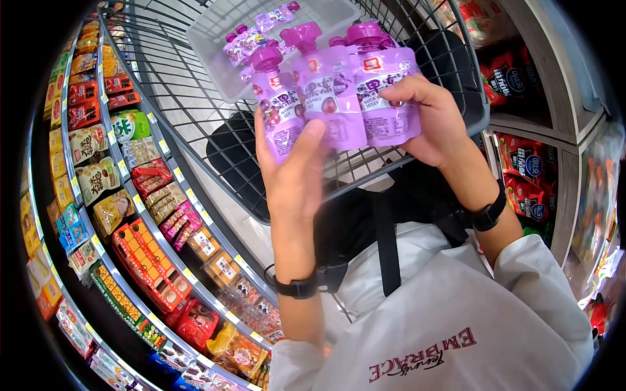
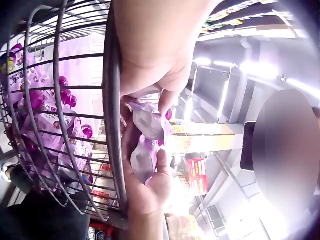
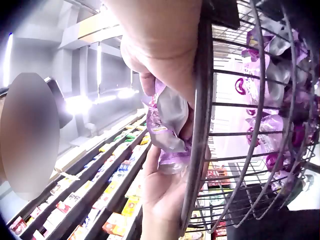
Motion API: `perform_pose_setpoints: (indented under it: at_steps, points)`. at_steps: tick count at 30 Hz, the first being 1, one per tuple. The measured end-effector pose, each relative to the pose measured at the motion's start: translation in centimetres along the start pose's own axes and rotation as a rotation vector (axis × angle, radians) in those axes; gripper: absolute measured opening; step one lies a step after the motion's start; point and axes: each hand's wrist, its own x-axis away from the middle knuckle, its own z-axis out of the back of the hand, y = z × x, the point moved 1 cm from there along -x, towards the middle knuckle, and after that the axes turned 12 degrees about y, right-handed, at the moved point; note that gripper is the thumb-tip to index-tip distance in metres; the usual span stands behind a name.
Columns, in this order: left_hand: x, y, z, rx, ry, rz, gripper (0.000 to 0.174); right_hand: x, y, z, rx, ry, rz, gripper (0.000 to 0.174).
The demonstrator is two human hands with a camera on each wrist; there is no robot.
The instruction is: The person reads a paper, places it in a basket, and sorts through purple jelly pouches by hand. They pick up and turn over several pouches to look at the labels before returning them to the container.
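Observation:
Three purple grape jelly pouches with magenta caps are held side by side over the shopping cart, upright with labels facing the head camera: a left pouch (image 1: 282, 114), a middle pouch (image 1: 332, 85) and a right pouch (image 1: 381, 114). My left hand (image 1: 293, 176) grips the left and middle ones from below, thumb across their front. With the thumb on its front, my right hand (image 1: 435, 120) holds the right pouch; the fingers behind are hidden. In the left wrist view, clear-backed pouches (image 2: 148, 125) show between both hands. Another cap peeks out behind the front row.
Below the hands stands the wire cart (image 1: 176, 124), its handle rail close to the body. A translucent bin (image 1: 212, 78) inside it holds several more jelly pouches (image 1: 244, 42). Snack shelves (image 1: 140, 189) line the left; a wooden rack (image 1: 554, 133) with red bags stands right.

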Motion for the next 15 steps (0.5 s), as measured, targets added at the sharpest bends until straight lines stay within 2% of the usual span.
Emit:
perform_pose_setpoints:
  at_steps: [2,4,7,10,11,13,15]
  points:
    - [-0.1,-0.2,0.1,0.055,-0.023,-0.007,0.061,0.2,-0.2,-0.1,-0.053,0.003,-0.002,0.01]
    - [-0.2,-0.6,0.3,0.017,-0.077,-0.1,0.046,0.4,-0.4,0.3,-0.125,-0.032,-0.04,0.008]
    - [0.2,-0.4,0.0,0.031,-0.059,-0.073,0.045,0.0,-0.3,1.3,-0.17,-0.136,-0.054,0.007]
    - [-0.1,-0.5,0.3,0.03,-0.061,-0.094,0.044,-0.4,0.1,2.0,-0.2,-0.147,0.007,0.006]
    - [-0.2,-0.5,0.4,0.028,-0.061,-0.093,0.044,-0.4,0.2,1.9,-0.202,-0.146,0.007,0.006]
    - [-0.4,-0.4,0.8,0.108,-0.025,-0.043,0.049,-0.2,0.1,1.2,-0.172,-0.012,0.058,0.007]
    - [-0.5,-0.3,1.0,0.13,-0.015,-0.043,0.048,0.1,-0.5,0.5,-0.21,0.002,0.046,0.007]
